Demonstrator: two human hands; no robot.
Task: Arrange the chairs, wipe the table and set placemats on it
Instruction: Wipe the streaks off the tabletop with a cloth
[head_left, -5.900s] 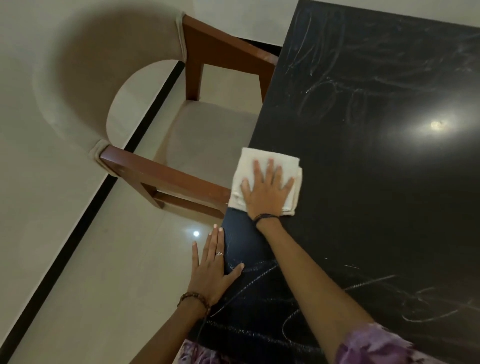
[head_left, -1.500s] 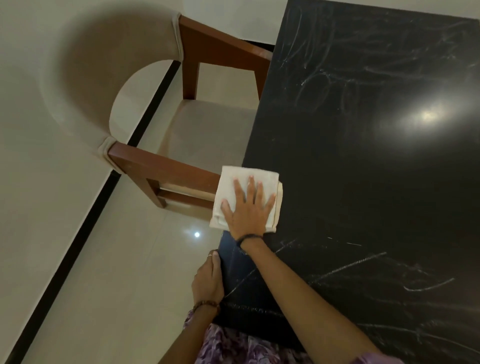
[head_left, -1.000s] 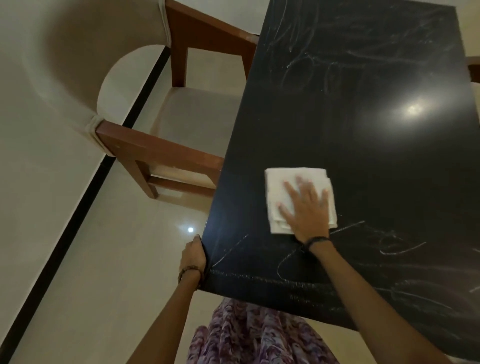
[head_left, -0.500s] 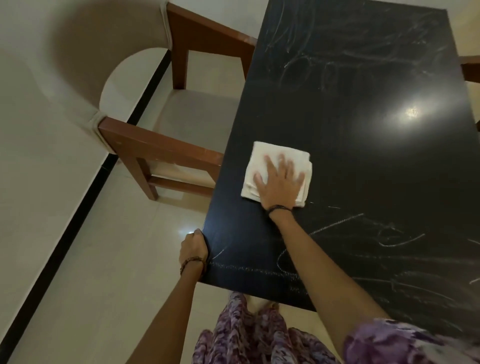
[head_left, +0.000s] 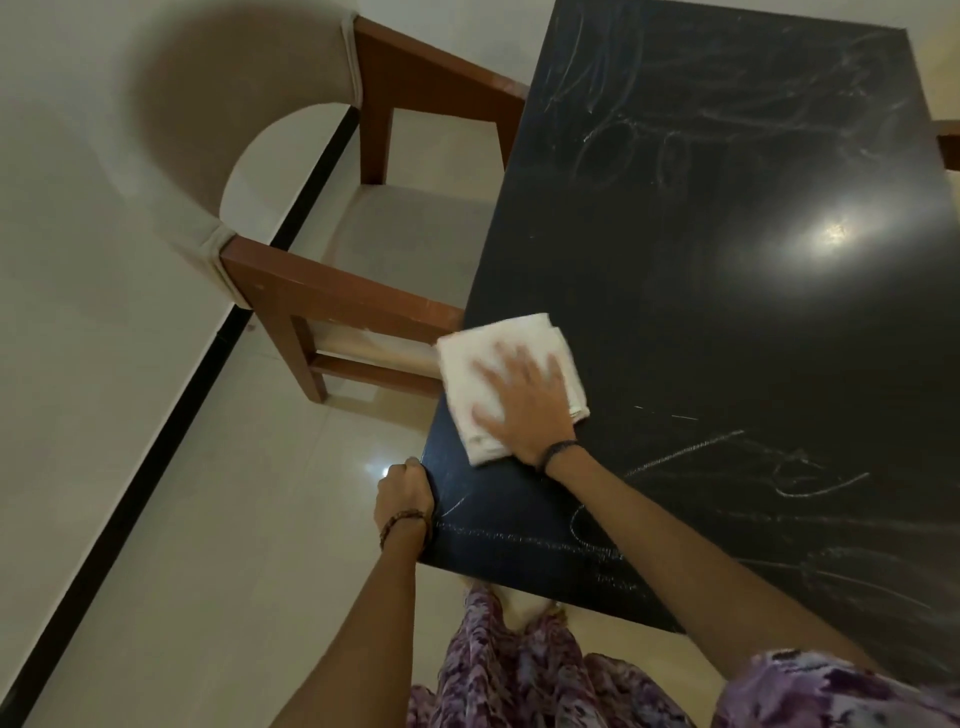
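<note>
Now cloth (head_left: 511, 382) nearer table (head_left: 727, 322) edge

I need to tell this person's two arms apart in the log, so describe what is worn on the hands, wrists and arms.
The left hand has a brown beaded bracelet at the wrist. The right hand has a thin dark band round the wrist. Both forearms are bare. A purple and white patterned sleeve shows on the right upper arm. No ring can be made out here.

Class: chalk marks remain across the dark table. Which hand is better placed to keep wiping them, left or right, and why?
Right. The right hand lies flat on the white cloth on the table, beside the chalk marks. The left hand grips the table's edge.
</note>
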